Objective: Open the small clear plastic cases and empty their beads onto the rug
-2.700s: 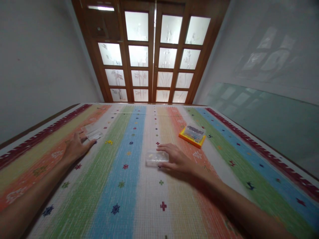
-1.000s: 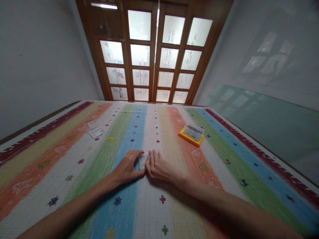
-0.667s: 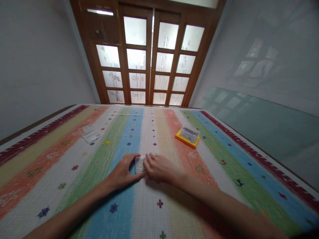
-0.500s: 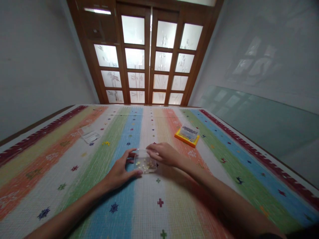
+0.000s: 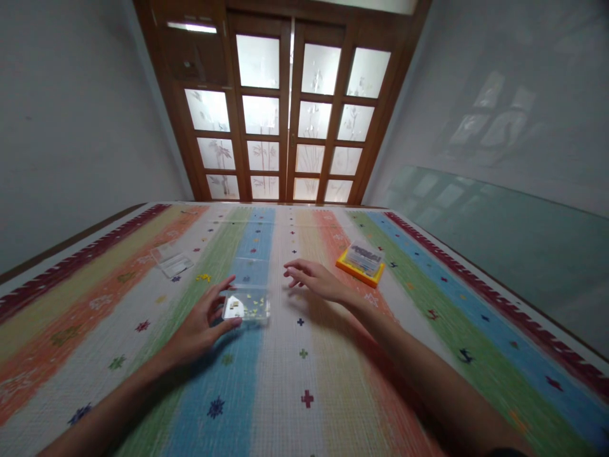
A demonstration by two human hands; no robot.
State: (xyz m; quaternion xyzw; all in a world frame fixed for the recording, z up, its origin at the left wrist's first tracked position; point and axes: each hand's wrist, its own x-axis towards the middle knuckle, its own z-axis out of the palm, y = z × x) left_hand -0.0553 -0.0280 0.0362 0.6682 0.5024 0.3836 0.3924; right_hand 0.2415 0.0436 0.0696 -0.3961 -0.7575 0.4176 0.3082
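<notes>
A small open box (image 5: 247,306) lies on the mat (image 5: 304,381) between the hands, touching the left hand (image 5: 200,324). The right hand (image 5: 316,280) hovers to its right. A lidded tray (image 5: 360,263) lies farther right and behind; another box (image 5: 172,260) sits far left.

A single head-worn camera looks forward and down from above the near edge of a striped mat (image 5: 304,381); both forearms enter from the bottom corners, so the lens sits close behind them; the wide view faces a wooden door (image 5: 290,108) at the far end of the mat; a grey wall lies left of the door; a glass panel (image 5: 514,235) lies right of it; no second view overlaps.
</notes>
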